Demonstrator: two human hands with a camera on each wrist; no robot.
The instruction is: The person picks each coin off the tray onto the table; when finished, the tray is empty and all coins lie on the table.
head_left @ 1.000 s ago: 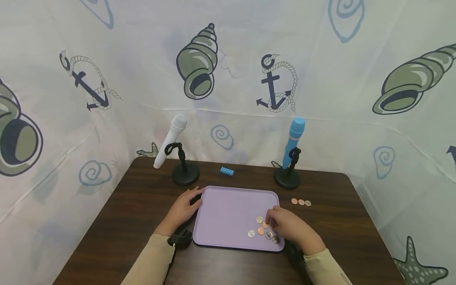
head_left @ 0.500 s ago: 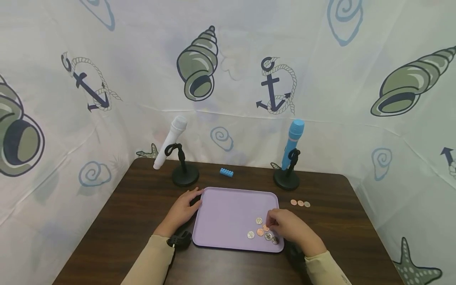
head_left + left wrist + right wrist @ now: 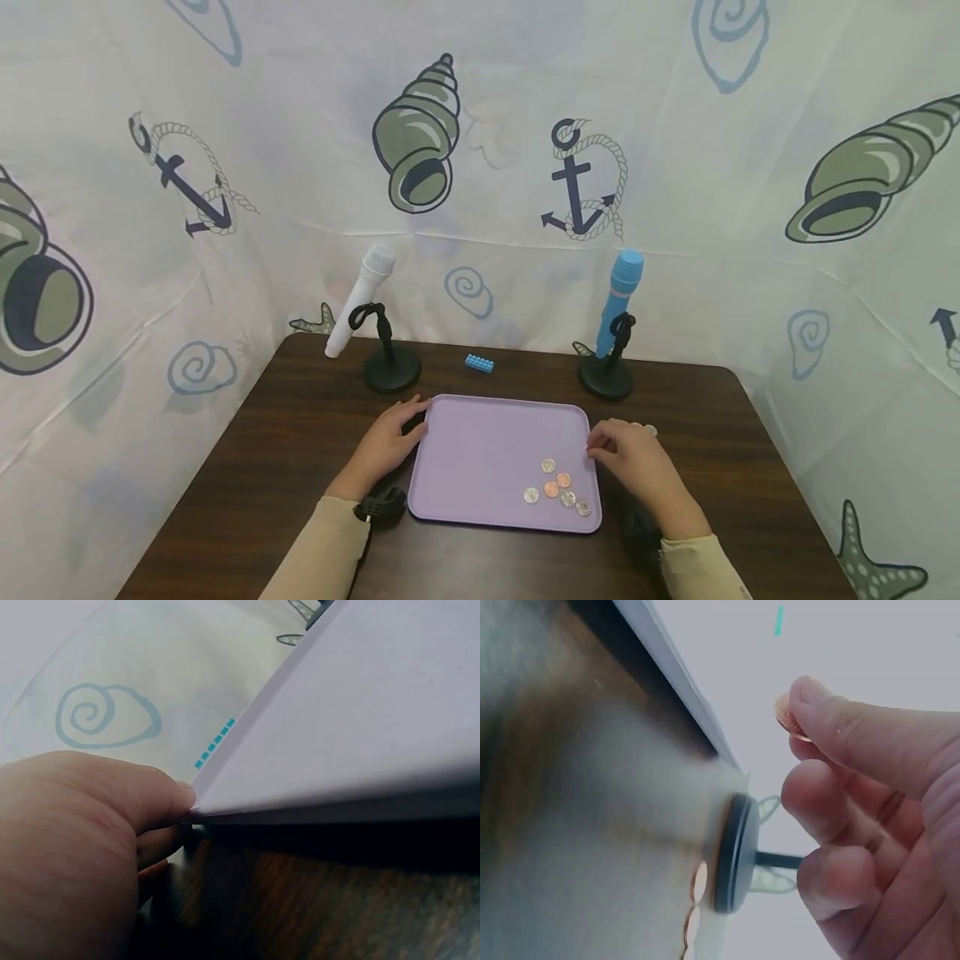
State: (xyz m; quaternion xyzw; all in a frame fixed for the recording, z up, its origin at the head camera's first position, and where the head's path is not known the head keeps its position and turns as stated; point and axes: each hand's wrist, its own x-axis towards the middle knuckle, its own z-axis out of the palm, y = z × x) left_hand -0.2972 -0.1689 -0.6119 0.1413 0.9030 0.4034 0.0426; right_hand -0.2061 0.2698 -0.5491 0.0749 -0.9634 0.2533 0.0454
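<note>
A pale purple tray (image 3: 480,442) lies on the dark wood table, with several silver coins (image 3: 567,499) and two copper coins (image 3: 563,480) in its right part. My left hand (image 3: 384,442) rests against the tray's far left edge, thumb and fingers spread along the rim. The left wrist view shows the left thumb (image 3: 161,796) right at the tray's corner. Over the tray's right rim, my right hand (image 3: 637,462) pinches a copper coin (image 3: 782,712) between thumb and index finger. Beyond that hand, a row of coins (image 3: 699,882) lies on the table, mostly hidden in the head view.
Behind the tray stand a white microphone (image 3: 360,296) and a blue microphone (image 3: 618,300), each on a black stand. Between them sits a blue toy brick (image 3: 479,363). A white cloth (image 3: 510,192) printed with shells and anchors hangs behind the table.
My right hand has lifted from among the coins and moved right to the tray's edge, carrying a copper coin. It now covers most of the table's coin row. The left hand stays put.
</note>
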